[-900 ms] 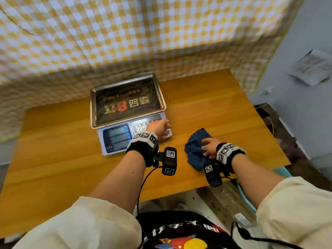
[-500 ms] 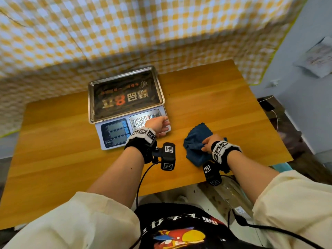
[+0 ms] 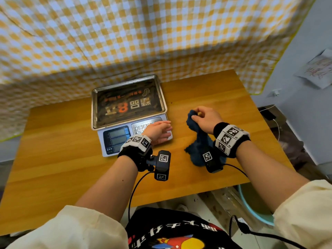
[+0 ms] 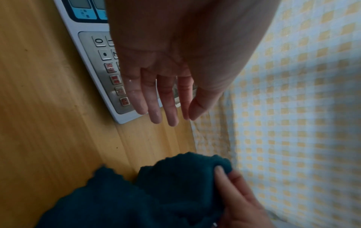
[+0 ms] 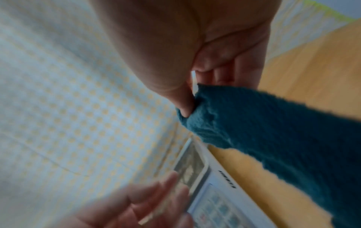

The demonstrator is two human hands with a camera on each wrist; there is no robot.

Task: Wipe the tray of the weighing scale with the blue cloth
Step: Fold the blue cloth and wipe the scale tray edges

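The weighing scale (image 3: 115,141) stands on the wooden table, its steel tray (image 3: 162,99) showing a dark printed sheet. My left hand (image 3: 158,131) lies with straight fingers over the keypad (image 4: 109,67) at the scale's right front corner; the left wrist view shows the left hand (image 4: 162,95) holding nothing. To the right of the scale, my right hand (image 3: 204,117) pinches the blue cloth (image 3: 199,141) by its top and holds it lifted, the lower part hanging to the table. In the right wrist view the thumb presses into the blue cloth (image 5: 254,120).
A yellow-and-white checked cloth (image 3: 161,33) hangs behind and beside the wooden table (image 3: 53,159). A teal basin (image 3: 255,209) sits on the floor below the table's right front edge. A phone on a cable (image 3: 267,115) lies off the right edge.
My right hand has closed on the blue cloth and lifted it off the table, moving up and toward the scale. The left hand stays on the keypad.
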